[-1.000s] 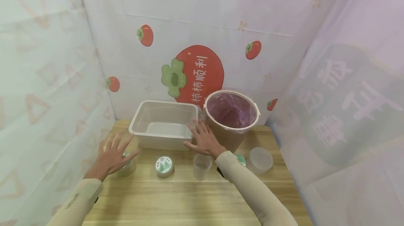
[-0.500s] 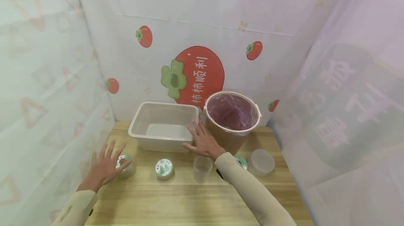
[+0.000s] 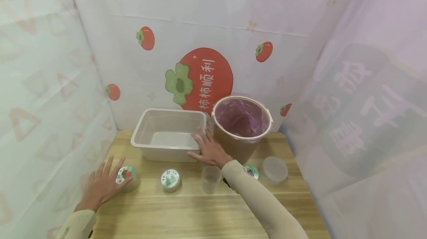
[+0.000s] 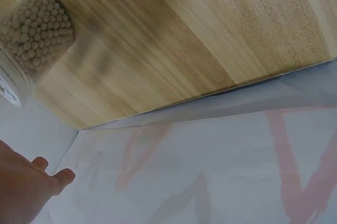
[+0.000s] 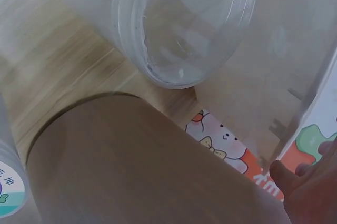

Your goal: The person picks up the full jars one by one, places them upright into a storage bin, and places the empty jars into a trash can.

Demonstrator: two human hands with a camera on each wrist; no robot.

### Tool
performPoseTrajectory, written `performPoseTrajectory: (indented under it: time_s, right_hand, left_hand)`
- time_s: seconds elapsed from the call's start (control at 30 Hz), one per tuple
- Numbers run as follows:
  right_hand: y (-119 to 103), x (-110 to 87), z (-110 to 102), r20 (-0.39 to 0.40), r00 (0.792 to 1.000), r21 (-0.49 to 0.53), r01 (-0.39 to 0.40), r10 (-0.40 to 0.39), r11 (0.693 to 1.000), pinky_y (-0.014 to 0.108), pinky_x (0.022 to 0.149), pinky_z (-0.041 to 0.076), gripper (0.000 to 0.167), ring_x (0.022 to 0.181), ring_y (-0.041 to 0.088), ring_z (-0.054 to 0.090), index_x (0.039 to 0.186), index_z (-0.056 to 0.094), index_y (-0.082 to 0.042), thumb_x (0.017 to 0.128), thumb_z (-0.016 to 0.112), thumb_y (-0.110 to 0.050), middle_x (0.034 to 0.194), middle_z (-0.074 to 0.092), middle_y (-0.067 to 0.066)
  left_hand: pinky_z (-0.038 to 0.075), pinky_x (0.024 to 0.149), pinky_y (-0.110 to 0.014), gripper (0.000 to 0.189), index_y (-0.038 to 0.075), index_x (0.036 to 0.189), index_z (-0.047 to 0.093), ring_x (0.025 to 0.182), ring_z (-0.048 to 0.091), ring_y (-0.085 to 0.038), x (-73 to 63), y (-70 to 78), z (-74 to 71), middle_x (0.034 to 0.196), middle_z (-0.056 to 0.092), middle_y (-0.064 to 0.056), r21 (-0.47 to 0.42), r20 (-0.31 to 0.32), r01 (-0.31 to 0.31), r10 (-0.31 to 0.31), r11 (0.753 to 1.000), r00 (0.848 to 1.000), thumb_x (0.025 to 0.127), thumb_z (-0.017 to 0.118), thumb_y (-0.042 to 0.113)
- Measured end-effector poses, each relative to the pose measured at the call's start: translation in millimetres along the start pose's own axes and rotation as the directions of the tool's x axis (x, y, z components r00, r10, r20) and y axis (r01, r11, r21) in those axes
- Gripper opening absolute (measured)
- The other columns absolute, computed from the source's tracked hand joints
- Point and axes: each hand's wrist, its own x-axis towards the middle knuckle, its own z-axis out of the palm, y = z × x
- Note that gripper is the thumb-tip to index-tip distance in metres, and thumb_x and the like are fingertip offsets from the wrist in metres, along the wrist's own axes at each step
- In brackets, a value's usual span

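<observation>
My left hand [image 3: 101,187], fingers spread, hovers by the left jar [image 3: 132,182], which has a tomato picture on its lid. In the left wrist view this jar [image 4: 39,32] is full of small beige balls, and the hand lies apart from it. My right hand [image 3: 211,150] is stretched out with nothing in it, overlapping the front right corner of the white plastic bin [image 3: 170,153] beside the lined bucket [image 3: 230,146]. A clear lidless jar [image 3: 211,180] stands in front of that hand; its open mouth [image 5: 184,82] shows in the right wrist view.
A jar with a green-printed lid [image 3: 170,180] stands front of the bin. Right of my forearm are a grape-label jar [image 3: 251,171], partly hidden by the sleeve, and a clear round container [image 3: 275,169]. Printed cloth [image 3: 293,65] encloses the wooden table [image 3: 173,216] on three sides.
My left hand has drawn left and towards me, uncovering the tomato-lid jar. The right hand stays outstretched near the bin's corner; the head view has shifted slightly.
</observation>
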Motion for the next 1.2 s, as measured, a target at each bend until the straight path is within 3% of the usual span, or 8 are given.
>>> performPoseTrajectory:
  time_s: [0.2, 0.37, 0.5, 0.8, 1.0, 1.2]
  right_hand:
    - [1.4, 7.0, 3.6, 0.001, 1.0, 0.021, -0.012, 0.012, 1.0, 0.07, 0.125, 0.038, 0.089, 0.166, 0.054, 0.015, 0.174, 0.028, -0.016, 0.105, 0.056, -0.065, 0.183, 0.012, 0.02]
    - [3.2, 9.1, 7.9, 0.014, 0.999, 0.039, -0.034, 0.033, 0.999, 0.07, 0.128, 0.034, 0.09, 0.166, 0.055, 0.012, 0.174, 0.027, -0.017, 0.105, 0.057, -0.065, 0.184, 0.009, 0.02]
    - [5.5, 10.4, 10.2, 0.012, 0.999, 0.038, -0.044, 0.044, 0.998, 0.069, 0.129, 0.033, 0.09, 0.165, 0.056, 0.013, 0.174, 0.028, -0.016, 0.104, 0.059, -0.064, 0.183, 0.01, 0.022]
    - [5.6, 14.7, 21.2, 0.021, 0.999, 0.047, -0.031, 0.03, 0.998, 0.067, 0.13, 0.032, 0.092, 0.166, 0.056, 0.008, 0.174, 0.027, -0.012, 0.104, 0.06, -0.063, 0.183, 0.004, 0.025]
    - [4.8, 15.7, 24.2, 0.025, 0.998, 0.022, -0.052, 0.051, 0.998, 0.065, 0.132, 0.03, 0.092, 0.167, 0.053, 0.008, 0.175, 0.025, -0.016, 0.105, 0.057, -0.065, 0.184, 0.003, 0.021]
    - [3.9, 16.7, 28.2, 0.024, 0.997, -0.008, -0.067, 0.067, 0.998, 0.064, 0.132, 0.03, 0.092, 0.168, 0.052, 0.007, 0.175, 0.026, -0.016, 0.104, 0.056, -0.066, 0.184, 0.005, 0.021]
  left_hand:
    - [0.035, 0.102, -0.093, 0.098, 0.031, 0.177, 0.009, 0.143, 0.036, -0.066, -1.8, -1.2, 3.9, 0.171, 0.026, -0.035, 0.015, -0.044, -0.02, 0.021, 1.0, 0.999, 0.102, 0.064, 0.064]
    - [0.031, 0.104, -0.093, 0.097, 0.032, 0.177, 0.004, 0.142, 0.035, -0.067, -2.5, -1.9, 9.7, 0.171, 0.024, -0.036, 0.004, -0.015, -0.01, 0.01, 1.0, 1.0, 0.105, 0.061, 0.063]
    - [0.03, 0.105, -0.093, 0.097, 0.032, 0.177, 0.006, 0.141, 0.036, -0.067, -0.7, -2.6, 14.6, 0.171, 0.025, -0.037, 0.002, -0.028, -0.011, 0.011, 1.0, 1.0, 0.105, 0.062, 0.063]
    - [0.041, 0.099, -0.09, 0.096, 0.027, 0.175, 0.021, 0.132, 0.048, -0.068, -2.5, -8.4, 27.5, 0.162, 0.04, -0.039, 0.016, -0.174, -0.039, 0.041, 0.999, 0.984, 0.1, 0.071, 0.059]
    - [0.041, 0.097, -0.092, 0.088, 0.02, 0.171, 0.032, 0.129, 0.051, -0.07, -1.8, -9.8, 32.0, 0.16, 0.039, -0.041, 0.006, -0.155, -0.059, 0.059, 0.998, 0.986, 0.1, 0.071, 0.058]
    - [0.035, 0.1, -0.093, 0.079, 0.023, 0.171, 0.032, 0.137, 0.043, -0.069, -6.2, -8.0, 36.1, 0.164, 0.033, -0.04, -0.039, -0.075, -0.012, 0.009, 0.999, 0.997, 0.107, 0.062, 0.056]
